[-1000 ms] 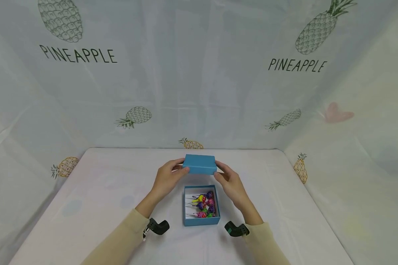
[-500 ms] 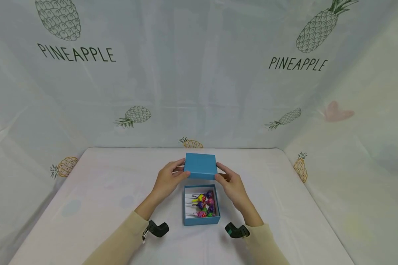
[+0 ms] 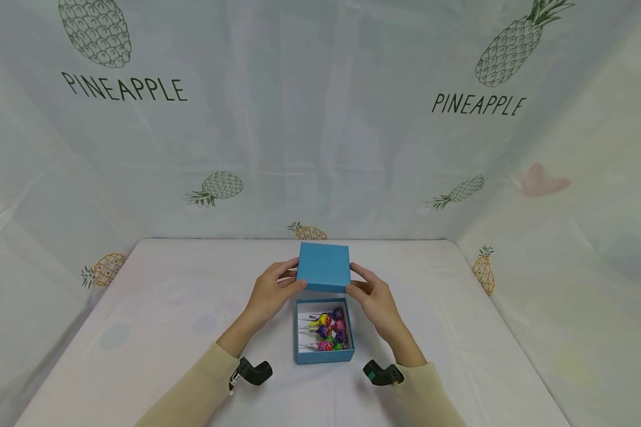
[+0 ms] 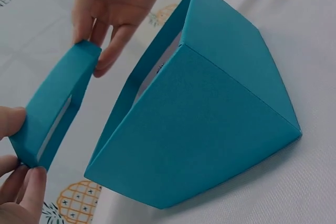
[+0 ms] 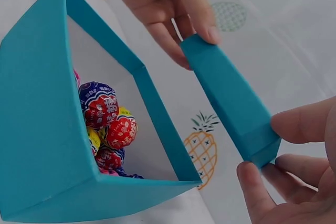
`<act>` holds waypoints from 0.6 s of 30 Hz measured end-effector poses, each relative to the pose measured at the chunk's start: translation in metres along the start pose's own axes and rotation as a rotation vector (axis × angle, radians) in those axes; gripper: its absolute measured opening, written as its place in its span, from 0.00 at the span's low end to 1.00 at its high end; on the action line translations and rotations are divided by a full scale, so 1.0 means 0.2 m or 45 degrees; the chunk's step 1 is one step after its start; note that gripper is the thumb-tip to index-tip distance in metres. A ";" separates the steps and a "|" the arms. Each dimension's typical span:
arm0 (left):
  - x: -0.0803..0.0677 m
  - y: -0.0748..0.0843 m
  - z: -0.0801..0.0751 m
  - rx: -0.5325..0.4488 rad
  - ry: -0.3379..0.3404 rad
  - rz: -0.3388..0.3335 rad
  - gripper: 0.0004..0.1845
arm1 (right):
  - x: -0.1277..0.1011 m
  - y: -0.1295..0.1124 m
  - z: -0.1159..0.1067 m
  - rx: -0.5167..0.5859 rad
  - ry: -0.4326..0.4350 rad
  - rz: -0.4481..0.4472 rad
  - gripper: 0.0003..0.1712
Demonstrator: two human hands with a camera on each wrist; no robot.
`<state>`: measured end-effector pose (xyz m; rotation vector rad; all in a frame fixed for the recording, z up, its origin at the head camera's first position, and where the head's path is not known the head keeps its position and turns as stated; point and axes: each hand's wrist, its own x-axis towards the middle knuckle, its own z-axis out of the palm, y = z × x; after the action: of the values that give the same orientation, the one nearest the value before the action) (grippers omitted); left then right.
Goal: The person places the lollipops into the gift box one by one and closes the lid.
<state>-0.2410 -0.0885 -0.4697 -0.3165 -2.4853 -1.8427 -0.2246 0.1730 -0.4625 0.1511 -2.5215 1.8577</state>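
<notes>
A blue box lid (image 3: 324,267) hangs in the air just behind an open blue box (image 3: 324,354) on the table. My left hand (image 3: 269,290) grips the lid's left side and my right hand (image 3: 373,295) grips its right side. The lid tilts with its top toward the head camera. Inside the box lie several wrapped lollipops (image 3: 331,329), also seen in the right wrist view as lollipops (image 5: 107,129). In the left wrist view the lid (image 4: 55,106) is edge-on beside the box's outer wall (image 4: 199,129). In the right wrist view the lid (image 5: 228,98) sits between fingertips of both hands.
A white cloth with faint prints covers the table (image 3: 155,332). Pineapple-printed curtains (image 3: 320,118) close off the back and both sides. Black wrist cameras (image 3: 253,370) sit on both forearms near the box.
The lid has risen slightly and tilted, so more of its top faces the head camera. Both hands keep their hold on it; the box stays put.
</notes>
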 end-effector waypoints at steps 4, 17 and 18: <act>-0.01 0.00 0.00 -0.025 -0.008 0.009 0.35 | 0.00 0.00 -0.01 0.004 -0.006 0.007 0.33; -0.03 -0.02 -0.01 -0.098 -0.048 0.006 0.41 | -0.02 0.02 -0.03 0.029 -0.092 -0.028 0.37; -0.03 -0.02 -0.01 -0.100 -0.051 0.002 0.41 | -0.03 0.01 -0.03 0.025 -0.098 -0.026 0.37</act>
<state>-0.2352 -0.0923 -0.4730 -0.3609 -2.4410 -1.9566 -0.2196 0.1809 -0.4636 0.2521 -2.5410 1.9063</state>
